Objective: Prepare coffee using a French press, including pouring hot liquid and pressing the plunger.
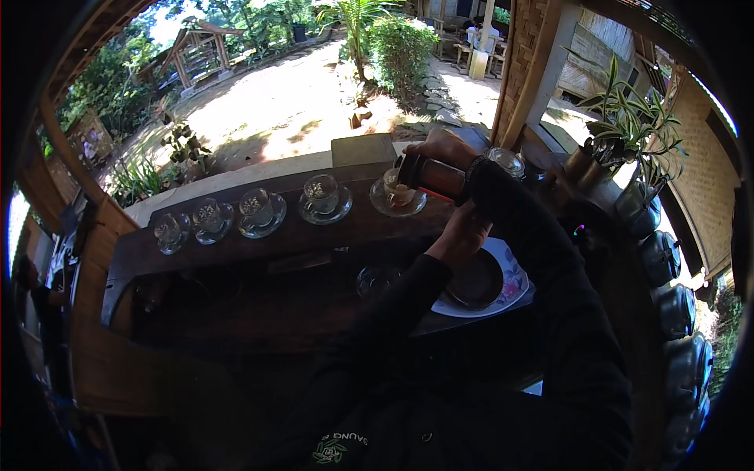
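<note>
Both my hands grip a dark-framed French press (pixel 441 179) with reddish-brown liquid inside, tilted almost flat with its lidded end toward the left. My right hand (pixel 446 147) wraps round it from above, and my left hand (pixel 463 233) holds it from below, its fingers partly hidden. Just under the lidded end stands a glass cup (pixel 397 198) with some brown liquid in it, on a glass saucer (pixel 408 210). To its left, several more glass cups stand in a row on saucers, the nearest being a patterned cup (pixel 320 194).
A floral white plate (pixel 512 284) bearing a dark round tray (pixel 477 284) lies right of my left forearm. Another glass piece (pixel 377 281) sits beside that forearm. A glass jar (pixel 506 162) stands behind my right wrist. Potted plants (pixel 620 129) and dark pots (pixel 660 257) line the right side.
</note>
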A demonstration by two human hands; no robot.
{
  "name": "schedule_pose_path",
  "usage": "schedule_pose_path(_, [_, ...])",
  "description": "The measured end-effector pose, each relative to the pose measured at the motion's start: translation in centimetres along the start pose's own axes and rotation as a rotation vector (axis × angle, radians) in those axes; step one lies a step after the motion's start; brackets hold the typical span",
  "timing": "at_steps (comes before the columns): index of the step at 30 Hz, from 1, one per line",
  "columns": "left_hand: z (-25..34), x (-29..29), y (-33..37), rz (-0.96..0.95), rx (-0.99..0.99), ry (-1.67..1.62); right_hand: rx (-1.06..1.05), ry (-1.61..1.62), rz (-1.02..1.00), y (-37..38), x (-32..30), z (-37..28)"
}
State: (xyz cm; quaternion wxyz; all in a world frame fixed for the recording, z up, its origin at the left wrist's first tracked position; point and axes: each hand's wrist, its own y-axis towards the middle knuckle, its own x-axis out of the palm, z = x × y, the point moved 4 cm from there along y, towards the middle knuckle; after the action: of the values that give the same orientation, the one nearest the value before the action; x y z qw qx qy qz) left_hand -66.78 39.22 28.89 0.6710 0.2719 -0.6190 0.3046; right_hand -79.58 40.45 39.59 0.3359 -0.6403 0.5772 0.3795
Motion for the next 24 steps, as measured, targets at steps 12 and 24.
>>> schedule_pose_path(12, [-0.4,-1.0,0.4,-0.013,0.018,0.029,0.031,0.000,0.032,0.6,0.1,1.5])
schedule_pose_path(24, [-1.0,-6.0,0.5,0.096,-0.034,0.148,0.075,0.198,0.126,-1.7,0.7,4.4])
